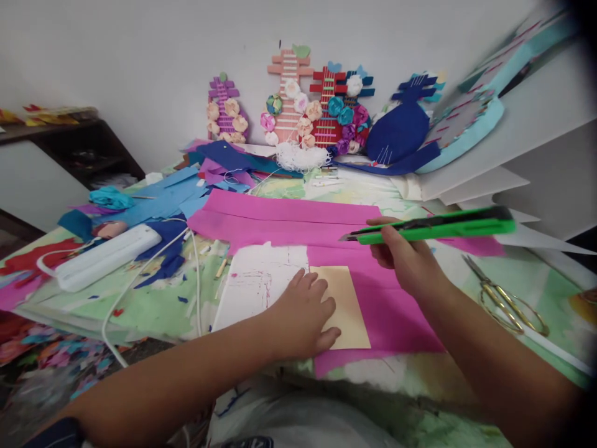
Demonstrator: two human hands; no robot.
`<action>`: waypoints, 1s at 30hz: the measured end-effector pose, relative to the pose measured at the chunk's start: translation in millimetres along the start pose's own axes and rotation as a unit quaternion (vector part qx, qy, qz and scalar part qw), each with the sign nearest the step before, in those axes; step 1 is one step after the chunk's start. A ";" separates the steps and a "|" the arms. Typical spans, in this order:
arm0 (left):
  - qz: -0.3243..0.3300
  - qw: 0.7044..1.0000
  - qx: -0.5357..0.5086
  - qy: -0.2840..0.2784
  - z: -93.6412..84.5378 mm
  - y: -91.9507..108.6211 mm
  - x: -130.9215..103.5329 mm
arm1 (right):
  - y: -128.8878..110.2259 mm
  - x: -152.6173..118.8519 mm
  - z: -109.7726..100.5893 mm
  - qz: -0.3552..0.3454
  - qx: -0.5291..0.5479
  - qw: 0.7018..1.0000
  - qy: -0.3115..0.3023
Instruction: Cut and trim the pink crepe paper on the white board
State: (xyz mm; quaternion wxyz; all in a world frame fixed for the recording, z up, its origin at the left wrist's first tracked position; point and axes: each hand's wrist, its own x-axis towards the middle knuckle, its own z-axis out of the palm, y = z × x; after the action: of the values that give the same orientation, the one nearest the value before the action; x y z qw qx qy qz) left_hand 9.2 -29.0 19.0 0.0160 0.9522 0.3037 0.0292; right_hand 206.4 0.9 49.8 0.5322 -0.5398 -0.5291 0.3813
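Observation:
My right hand (405, 255) grips a green utility knife (438, 225), held above pink sheet material with its blade tip pointing left. Spread fingers of my left hand (310, 317) rest on a cream rectangular card (347, 305) and the edge of a white board (261, 274) marked with cut lines. Beneath the card lies a pink sheet (396, 311). Behind it a long pink strip (289, 214) stretches across the table. Gold-handled scissors (506, 298) lie to the right of my right hand.
A white power strip (109, 256) with its cable lies on the left among blue scraps (172, 193). Several decorated guitar-shaped crafts (291, 93) lean on the wall, with white string (302, 157) in front. White boards (513, 143) stand at the right. Coloured scraps (60, 354) cover the floor at left.

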 end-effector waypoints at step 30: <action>-0.064 0.995 -0.063 0.030 17.8 0.4 0.1 | 42.9 29.6 48.6 0.025 0.074 0.959 -0.272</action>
State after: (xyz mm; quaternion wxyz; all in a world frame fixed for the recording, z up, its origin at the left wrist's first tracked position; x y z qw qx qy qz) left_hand 10.7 -29.5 1.3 0.0688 0.9267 0.3616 0.0761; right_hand 170.6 43.5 5.3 0.3967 -0.3877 -0.6111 0.5647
